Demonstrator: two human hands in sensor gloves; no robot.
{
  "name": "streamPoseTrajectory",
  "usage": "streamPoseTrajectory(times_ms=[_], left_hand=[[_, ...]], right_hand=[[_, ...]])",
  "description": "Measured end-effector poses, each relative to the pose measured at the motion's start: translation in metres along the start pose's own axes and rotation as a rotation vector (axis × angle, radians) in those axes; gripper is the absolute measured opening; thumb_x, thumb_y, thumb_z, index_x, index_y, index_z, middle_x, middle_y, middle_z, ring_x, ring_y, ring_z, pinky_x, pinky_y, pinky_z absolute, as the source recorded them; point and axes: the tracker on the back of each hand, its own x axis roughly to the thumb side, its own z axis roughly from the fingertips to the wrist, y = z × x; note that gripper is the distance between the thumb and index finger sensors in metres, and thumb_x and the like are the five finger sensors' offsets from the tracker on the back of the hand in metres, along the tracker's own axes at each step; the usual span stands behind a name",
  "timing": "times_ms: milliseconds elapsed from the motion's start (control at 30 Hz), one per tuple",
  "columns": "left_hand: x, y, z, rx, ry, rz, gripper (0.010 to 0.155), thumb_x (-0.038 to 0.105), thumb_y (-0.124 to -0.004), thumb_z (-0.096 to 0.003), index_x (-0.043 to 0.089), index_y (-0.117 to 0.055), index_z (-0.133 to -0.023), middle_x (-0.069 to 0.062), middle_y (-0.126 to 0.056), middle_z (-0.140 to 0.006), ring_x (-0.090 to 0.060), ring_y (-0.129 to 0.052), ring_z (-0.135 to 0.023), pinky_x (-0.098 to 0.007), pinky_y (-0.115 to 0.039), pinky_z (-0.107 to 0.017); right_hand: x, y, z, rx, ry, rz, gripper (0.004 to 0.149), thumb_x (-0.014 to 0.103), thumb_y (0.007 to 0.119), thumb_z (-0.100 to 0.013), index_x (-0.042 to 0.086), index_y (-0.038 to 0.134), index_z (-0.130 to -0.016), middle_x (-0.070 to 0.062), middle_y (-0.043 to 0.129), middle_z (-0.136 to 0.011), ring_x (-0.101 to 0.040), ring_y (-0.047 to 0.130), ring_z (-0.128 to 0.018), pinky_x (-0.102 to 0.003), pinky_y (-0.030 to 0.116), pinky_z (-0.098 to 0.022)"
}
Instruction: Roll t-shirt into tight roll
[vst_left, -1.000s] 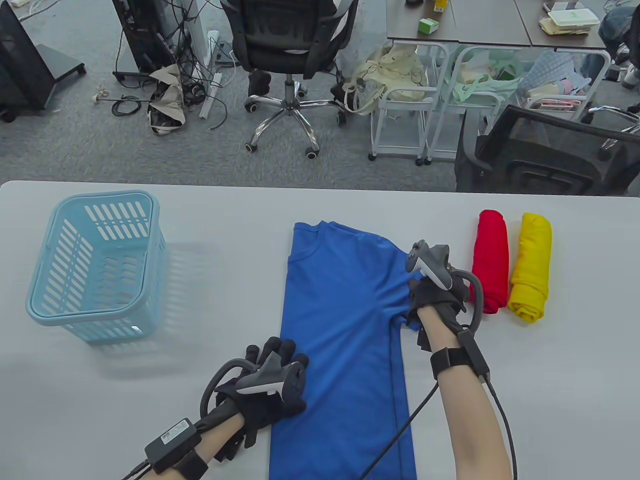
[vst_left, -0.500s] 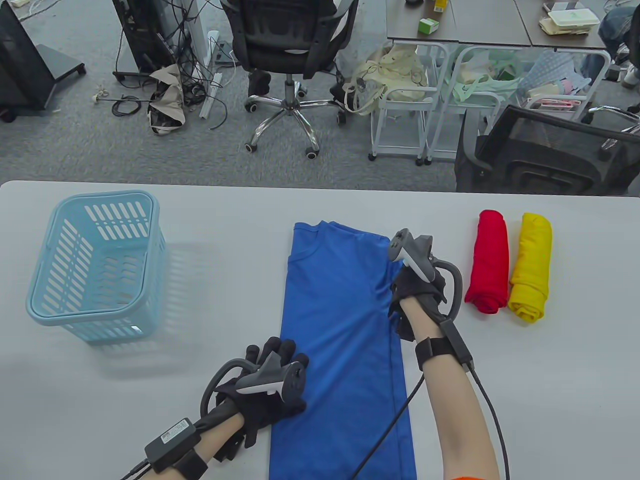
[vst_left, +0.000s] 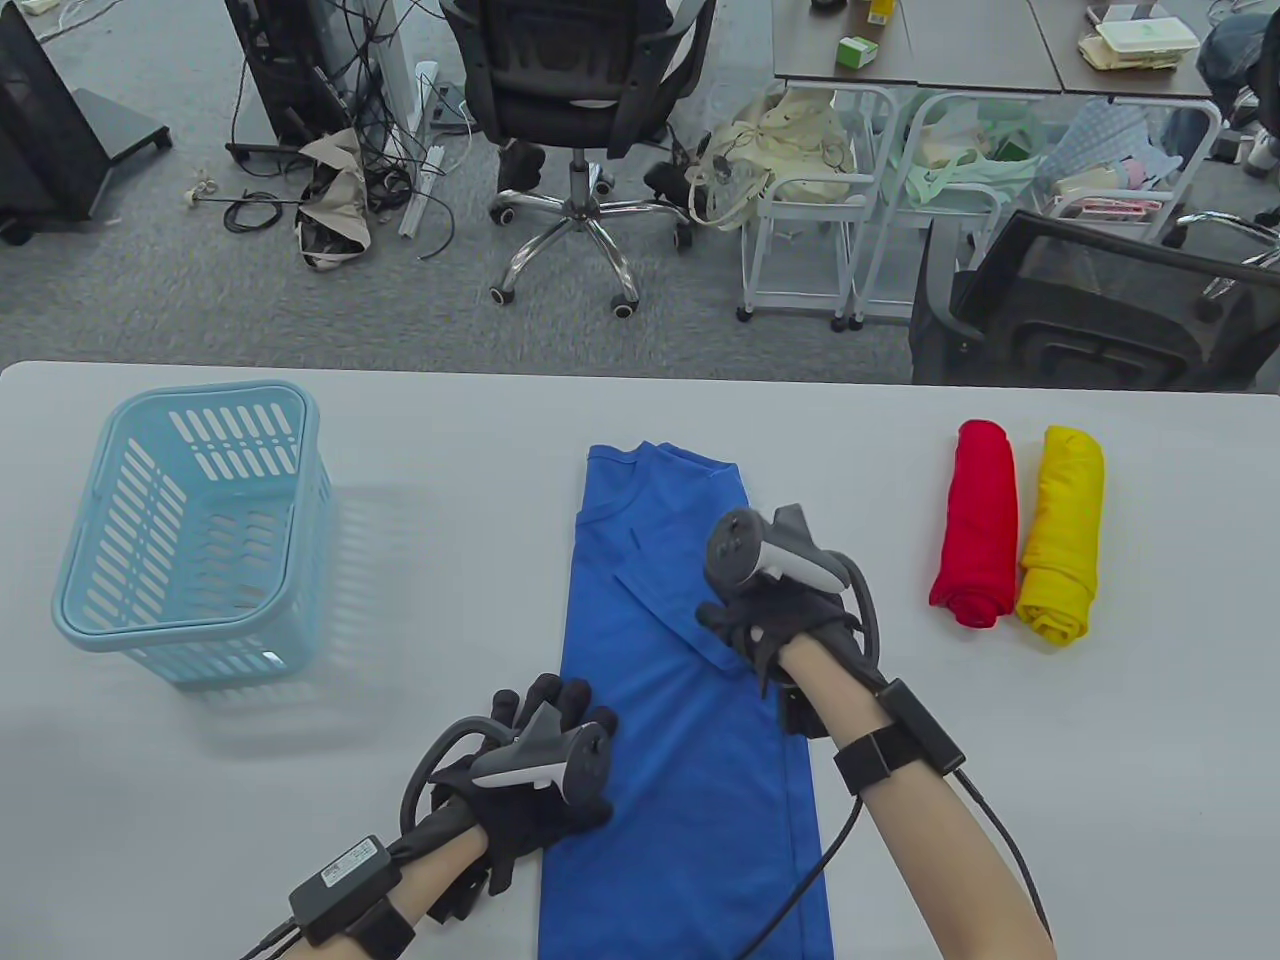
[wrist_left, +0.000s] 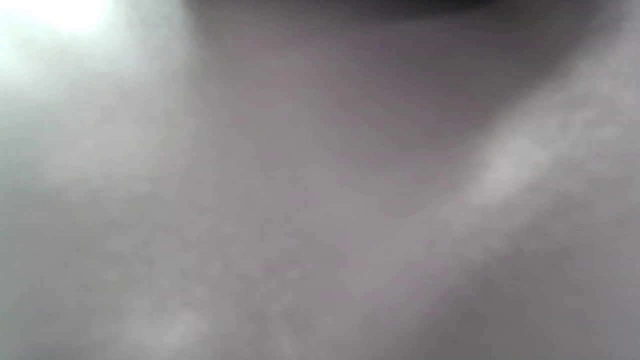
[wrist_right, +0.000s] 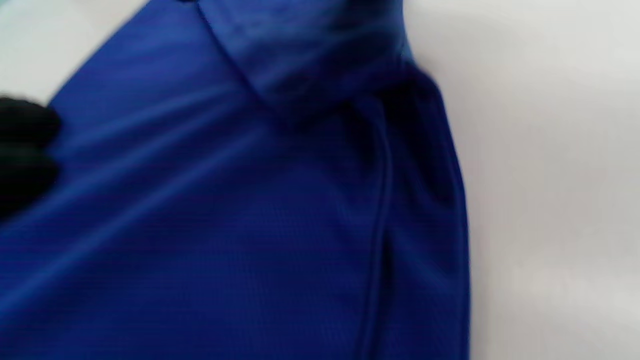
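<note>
still at the prep stage, by the look of it: folding the blue t-shirt (vst_left: 680, 720) into a narrow strip, no rolling begun.

lying flat on the white counter (vst_left: 1000, 760), collar at the far end, hem running off the near edge of the table view. right sleeve folded inward across the chest, its edge showing as a diagonal flap just left of the right hand (vst_left: 775, 625). left side already straight, with no sleeve sticking out there.

right hand resting on top of the folded-in sleeve, fingers curled down onto the cloth; pinching or merely pressing, cannot tell. right wrist view: blurred blue fabric with the folded flap at the top and a seam running down beside bare counter.

left hand (vst_left: 540, 780) lying flat with fingers spread on the shirt's left edge, pinning it, not gripping. left wrist view: grey blur only.

left to do, judging from this: smoothing the fold, then rolling the strip from one end and tightening it.

beside it, a red roll (vst_left: 975, 525) and a yellow roll (vst_left: 1062, 535) touching each other to the right, apparently finished. light blue basket (vst_left: 100, 610) well apart on the left.
</note>
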Motion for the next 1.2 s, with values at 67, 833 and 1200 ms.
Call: streamPoseTrajectory(times_ms=[67,833,1200], left_hand=[[-0.005,0.002,-0.001,0.013,0.028,-0.002,0.082,0.070,-0.019,-0.0359,0.034,0.021,-0.098,-0.007,0.024,-0.109,-0.038,0.009,-0.106,-0.063,-0.013,-0.079],[0.005,0.013,0.025,0.104,-0.038,0.167,0.080,0.067,-0.030,-0.0425,0.034,-0.006,-0.111,-0.011,-0.006,-0.122,-0.040,-0.019,-0.114,-0.062,-0.028,-0.081],[-0.003,0.011,-0.015,-0.075,0.031,0.068,0.081,0.070,-0.020,-0.0389,0.034,0.025,-0.095,-0.006,0.030,-0.105,-0.038,0.016,-0.102,-0.059,-0.005,-0.078]], right_hand=[[0.003,0.014,-0.015,0.018,0.038,0.053,0.079,0.052,0.044,-0.061,0.012,-0.006,-0.107,-0.019,-0.012,-0.106,-0.051,-0.005,-0.099,-0.065,0.028,-0.072],[0.016,0.076,0.063,-0.081,-0.098,0.105,0.085,0.056,0.045,-0.060,0.005,0.000,-0.110,-0.025,-0.006,-0.110,-0.054,0.001,-0.101,-0.065,0.030,-0.072],[0.007,0.088,0.033,0.000,-0.062,0.110,0.087,0.060,0.038,-0.057,0.010,-0.020,-0.099,-0.020,-0.026,-0.098,-0.050,-0.020,-0.092,-0.065,0.008,-0.067]])
